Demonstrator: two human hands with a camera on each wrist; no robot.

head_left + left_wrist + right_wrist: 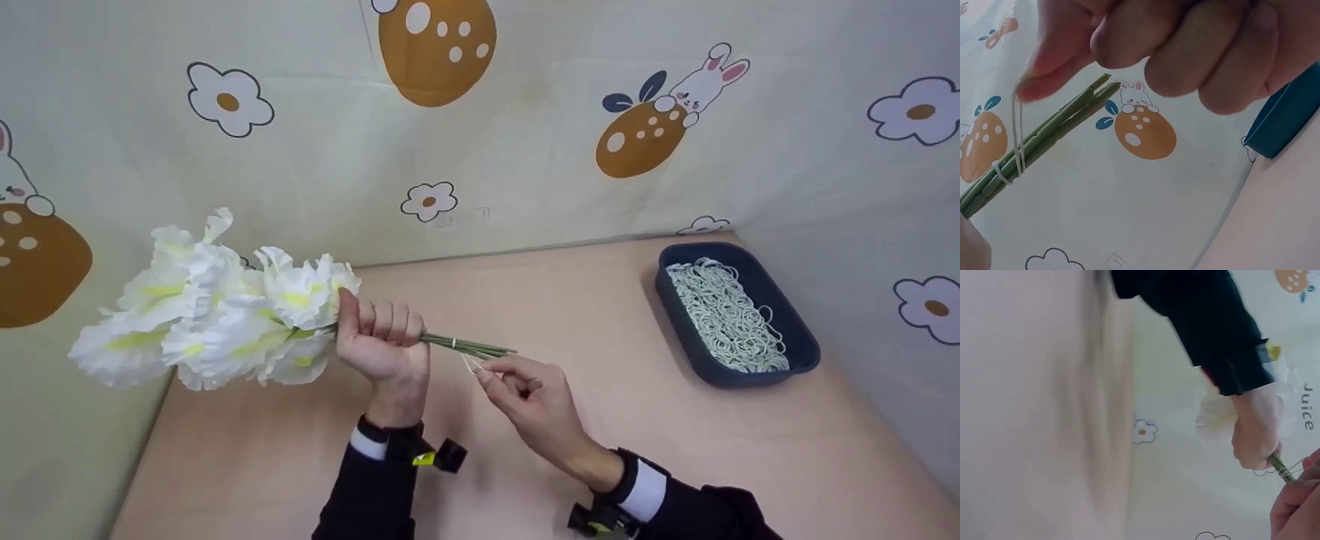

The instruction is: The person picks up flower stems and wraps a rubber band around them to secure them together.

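My left hand (386, 341) grips a bunch of white artificial flowers (225, 315) by the green stems (480, 348), the blooms pointing left. A pale rubber band (1002, 173) is looped round the stems near their cut ends. My right hand (536, 405) pinches a stretched loop of that band between thumb and forefinger, pulling it away from the stems. In the left wrist view the right hand's fingers (1174, 50) show close above the stem ends. The right wrist view shows the left hand (1258, 430) round the stems, with the blooms partly behind it.
A dark blue basin (806, 352) holding many pale rubber bands (724, 315) stands at the right on the pink tabletop (600, 300). A pale curtain (525, 165) printed with rabbits and flowers encloses the table at the back and sides.
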